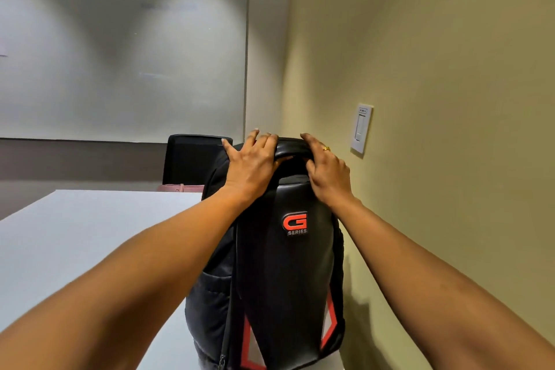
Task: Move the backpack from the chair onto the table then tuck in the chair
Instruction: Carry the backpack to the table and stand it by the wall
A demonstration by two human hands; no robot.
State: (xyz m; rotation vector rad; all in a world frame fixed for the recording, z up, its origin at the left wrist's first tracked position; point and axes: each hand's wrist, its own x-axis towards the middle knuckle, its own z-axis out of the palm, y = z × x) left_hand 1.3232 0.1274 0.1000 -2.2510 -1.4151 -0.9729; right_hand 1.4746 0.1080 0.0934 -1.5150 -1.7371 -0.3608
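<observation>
A black backpack [279, 273] with a red "G series" badge and red-and-white trim stands upright at the right edge of the white table [90, 249]. Both hands hold its top. My left hand [250, 165] lies over the upper left shoulder of the backpack, fingers spread and curled on it. My right hand [326, 171] grips the right end of the padded top handle. A black chair [192, 159] shows beyond the table's far end, its seat hidden. The chair that the backpack came from is out of view.
A yellow-green wall [435, 69] runs close along the right, bearing a white light switch [362, 128]. A large whiteboard [120, 54] covers the far wall. A pink item [180, 188] lies at the table's far edge.
</observation>
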